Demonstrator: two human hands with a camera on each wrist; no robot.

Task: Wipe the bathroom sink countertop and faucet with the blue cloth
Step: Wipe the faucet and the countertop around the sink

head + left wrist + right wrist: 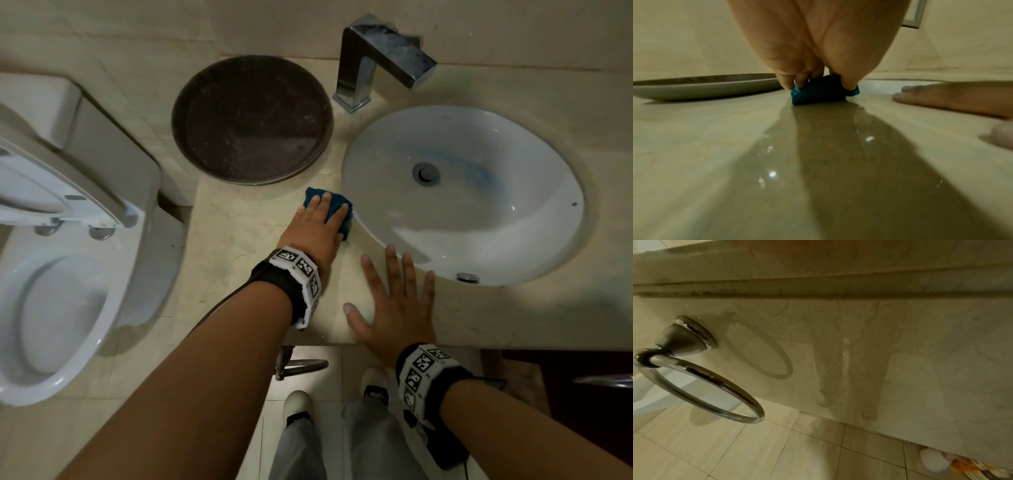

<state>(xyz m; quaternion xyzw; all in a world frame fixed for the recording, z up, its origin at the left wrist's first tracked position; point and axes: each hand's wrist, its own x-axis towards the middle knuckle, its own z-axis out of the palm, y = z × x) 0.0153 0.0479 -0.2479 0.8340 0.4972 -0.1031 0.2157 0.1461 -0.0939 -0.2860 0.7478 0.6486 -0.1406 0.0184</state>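
The blue cloth [339, 206] lies bunched on the beige countertop [239, 246], just left of the white oval sink [479, 236]. My left hand [320, 219] lies on top of it. In the left wrist view the fingers and thumb curl down round the blue cloth [818, 95] and hold it against the glossy stone. My right hand [394, 301] rests flat on the countertop near its front edge, fingers spread, holding nothing. The square chrome faucet [376, 61] stands at the back, apart from both hands. The right wrist view does not show the right hand.
A round dark brown tray [251, 120] sits on the counter behind the cloth. A white toilet [61, 267] stands to the left. A chrome towel ring [698, 381] hangs on the counter's front panel. Below are a tiled floor and my feet.
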